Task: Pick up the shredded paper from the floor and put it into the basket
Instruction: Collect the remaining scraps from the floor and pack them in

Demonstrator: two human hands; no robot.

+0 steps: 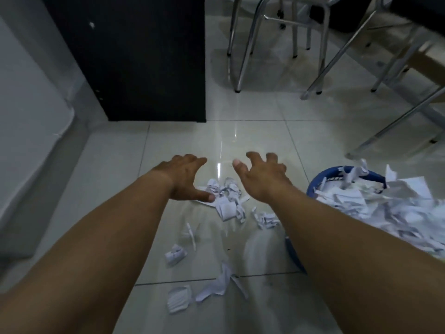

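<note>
A small heap of white shredded paper (227, 201) lies on the glossy tile floor between my two hands. My left hand (185, 179) hovers at its left side, fingers spread, holding nothing. Just right of the heap, my right hand (262, 177) is open with curled fingers and nothing in it. More scraps (178, 301) are scattered nearer to me, between my forearms. A blue basket (320, 180) heaped with white paper stands at the right, partly hidden behind my right forearm.
A black cabinet (144, 56) stands on the floor ahead at the left. Metal chair legs (243, 56) and table legs (395, 121) rise behind and to the right. A pale wall (29, 116) runs along the left.
</note>
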